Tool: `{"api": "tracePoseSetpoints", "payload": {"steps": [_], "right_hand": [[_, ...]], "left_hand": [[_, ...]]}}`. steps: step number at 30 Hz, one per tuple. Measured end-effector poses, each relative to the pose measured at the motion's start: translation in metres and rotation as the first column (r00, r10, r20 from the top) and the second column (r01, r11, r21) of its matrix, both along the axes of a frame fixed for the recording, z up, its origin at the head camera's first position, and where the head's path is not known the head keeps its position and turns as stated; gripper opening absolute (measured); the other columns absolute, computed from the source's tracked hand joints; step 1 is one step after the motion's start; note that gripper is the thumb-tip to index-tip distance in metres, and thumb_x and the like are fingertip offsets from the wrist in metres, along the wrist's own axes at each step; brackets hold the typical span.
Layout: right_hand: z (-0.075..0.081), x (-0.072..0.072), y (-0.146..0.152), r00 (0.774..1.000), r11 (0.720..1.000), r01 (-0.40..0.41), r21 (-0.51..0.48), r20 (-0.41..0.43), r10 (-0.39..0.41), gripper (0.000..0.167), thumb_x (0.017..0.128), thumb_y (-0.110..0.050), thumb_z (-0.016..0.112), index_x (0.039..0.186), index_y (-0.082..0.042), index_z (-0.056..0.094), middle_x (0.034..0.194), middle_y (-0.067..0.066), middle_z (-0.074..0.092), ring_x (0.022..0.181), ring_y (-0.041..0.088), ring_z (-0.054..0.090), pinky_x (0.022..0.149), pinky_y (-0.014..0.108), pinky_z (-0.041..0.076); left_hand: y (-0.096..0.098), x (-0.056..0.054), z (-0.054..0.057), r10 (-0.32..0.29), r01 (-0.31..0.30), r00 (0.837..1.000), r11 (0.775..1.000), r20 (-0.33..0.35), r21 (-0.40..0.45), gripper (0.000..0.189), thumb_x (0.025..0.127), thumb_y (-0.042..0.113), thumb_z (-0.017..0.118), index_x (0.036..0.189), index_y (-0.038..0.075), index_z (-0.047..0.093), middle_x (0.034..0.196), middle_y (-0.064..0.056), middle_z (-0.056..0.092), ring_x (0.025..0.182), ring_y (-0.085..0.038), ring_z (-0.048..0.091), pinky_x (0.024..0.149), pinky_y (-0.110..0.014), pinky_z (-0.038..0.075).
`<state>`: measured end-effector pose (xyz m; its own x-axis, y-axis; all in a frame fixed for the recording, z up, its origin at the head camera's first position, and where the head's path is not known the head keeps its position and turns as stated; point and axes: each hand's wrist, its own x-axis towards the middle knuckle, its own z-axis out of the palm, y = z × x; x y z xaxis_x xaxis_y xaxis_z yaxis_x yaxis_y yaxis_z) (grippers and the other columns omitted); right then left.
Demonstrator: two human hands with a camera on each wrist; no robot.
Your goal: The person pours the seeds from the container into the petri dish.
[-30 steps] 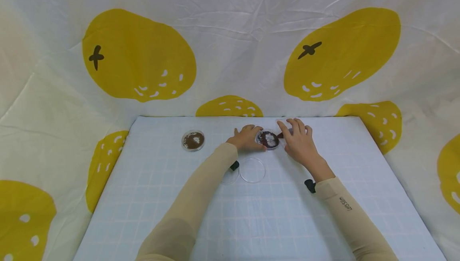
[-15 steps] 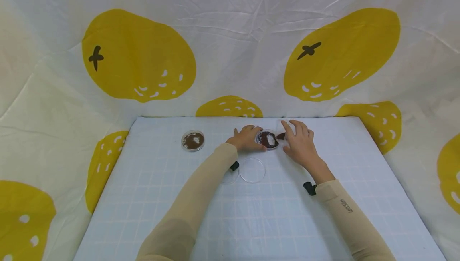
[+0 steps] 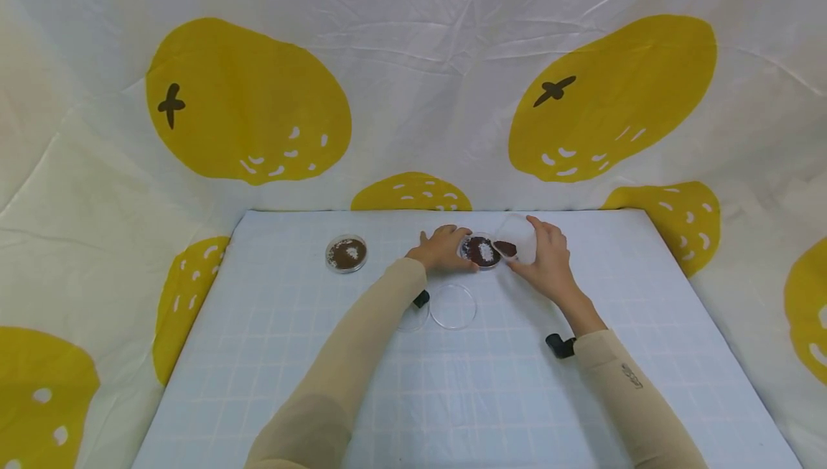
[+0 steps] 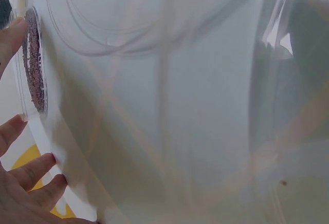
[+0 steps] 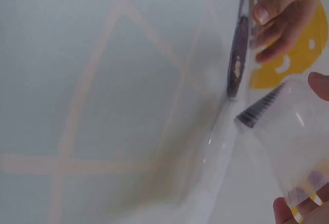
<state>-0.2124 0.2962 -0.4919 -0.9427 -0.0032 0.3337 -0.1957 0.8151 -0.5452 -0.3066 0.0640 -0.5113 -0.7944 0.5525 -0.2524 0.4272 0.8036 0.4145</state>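
Observation:
Toward the back of the table, my left hand [image 3: 446, 248] holds a petri dish [image 3: 480, 251] by its edge, thumb on the near side and fingers on the far side. Dark brown granules fill the dish, with a white patch in the middle. My right hand [image 3: 548, 261] grips a clear plastic cup [image 3: 519, 228], tipped toward the dish with its mouth right at the rim. Brown granules [image 3: 505, 248] lie along the cup's lower side. In the right wrist view the tilted cup [image 5: 293, 131] sits between thumb and fingers, beside the dish [image 5: 238, 64].
Another petri dish [image 3: 347, 253] of brown granules with white bits stands to the left. Two clear round lids lie in front of my hands: one lid [image 3: 454, 327] in full sight, the other lid [image 3: 413, 329] partly behind my left sleeve. A patterned curtain [image 3: 413, 95] hangs behind the table.
My right hand has turned and drawn slightly to the right, so more of the tipped cup shows. The white patch in the dish looks smaller, with more brown around it. My left hand stays put.

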Motion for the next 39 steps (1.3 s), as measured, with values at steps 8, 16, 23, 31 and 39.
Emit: {"api": "tracePoseSetpoints", "payload": {"steps": [8,16,23,31,39], "right_hand": [[-0.004,0.002,0.005,1.0,0.987,0.01,-0.16,0.002,-0.01,0.096,0.073,-0.014,0.09,0.149,0.002,0.033,0.14,0.031,0.037,0.129,0.046,0.032,0.104,0.063,0.028],[-0.002,0.011,0.012,0.988,0.938,0.113,-0.328,0.135,-0.072,0.097,0.081,-0.019,0.086,0.155,-0.004,0.025,0.149,0.027,0.032,0.135,0.045,0.033,0.108,0.064,0.03],[0.0,0.02,0.021,0.967,0.865,0.196,-0.462,0.237,-0.093,0.099,0.086,-0.031,0.082,0.158,-0.01,0.017,0.154,0.02,0.033,0.141,0.043,0.03,0.11,0.058,0.032],[0.0,0.025,0.032,0.958,0.793,0.221,-0.568,0.279,-0.067,0.1,0.089,-0.034,0.078,0.158,-0.012,0.009,0.156,0.016,0.03,0.142,0.036,0.033,0.112,0.051,0.034],[-0.006,0.028,0.04,0.953,0.785,0.258,-0.563,0.28,-0.113,0.101,0.089,-0.037,0.078,0.158,-0.013,0.008,0.156,0.015,0.03,0.141,0.035,0.034,0.11,0.047,0.038]], "left_hand": [[0.0,0.001,0.001,0.013,-0.013,1.0,1.0,0.012,0.012,0.086,0.084,0.065,0.069,0.154,0.029,0.037,0.161,-0.008,0.028,0.149,-0.027,0.02,0.112,-0.07,0.006],[0.0,0.002,-0.001,0.017,-0.017,1.0,1.0,0.008,0.022,0.087,0.083,0.066,0.069,0.154,0.029,0.037,0.161,-0.007,0.028,0.149,-0.025,0.02,0.112,-0.07,0.005],[0.0,-0.001,-0.004,0.005,-0.005,1.0,1.0,0.011,0.017,0.088,0.082,0.068,0.068,0.155,0.031,0.035,0.162,-0.007,0.027,0.15,-0.025,0.018,0.112,-0.07,0.005],[-0.002,0.001,0.002,-0.001,0.0,1.0,1.0,0.027,0.021,0.087,0.084,0.066,0.068,0.155,0.03,0.034,0.163,-0.007,0.026,0.15,-0.025,0.018,0.112,-0.07,0.004],[-0.002,0.001,0.001,-0.002,0.001,1.0,1.0,0.018,0.016,0.086,0.084,0.067,0.067,0.155,0.03,0.035,0.162,-0.006,0.026,0.15,-0.025,0.018,0.112,-0.07,0.005]]}}
